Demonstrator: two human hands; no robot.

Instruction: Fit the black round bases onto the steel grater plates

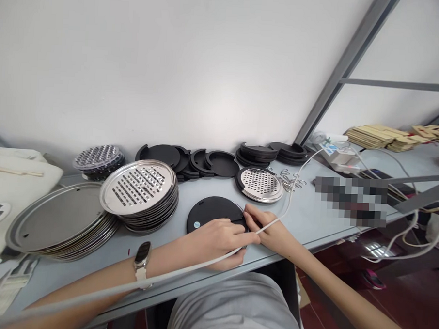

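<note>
A round black disc (213, 207) with a small pale sticker lies on the table in front of me, a thin shiny line along its upper right edge. My left hand (225, 240) reaches over its near right part, fingers bent round that edge. At the right rim, the fingertips of my right hand (267, 227) are pinched against the disc, close to my left fingers. Their exact contact points are partly hidden. Just beyond the hands lies a round metal grater (262, 184) with a black crescent rim. Small metal hooks or clips (289, 179) are scattered beside it.
Left of the disc stand a stack of slotted metal grater plates (140, 187) and a stack of larger metal discs (60, 218). Black round holders (221, 163) line the wall. A white cable (291, 192) crosses over my wrists. A metal frame post (340, 73) rises at right.
</note>
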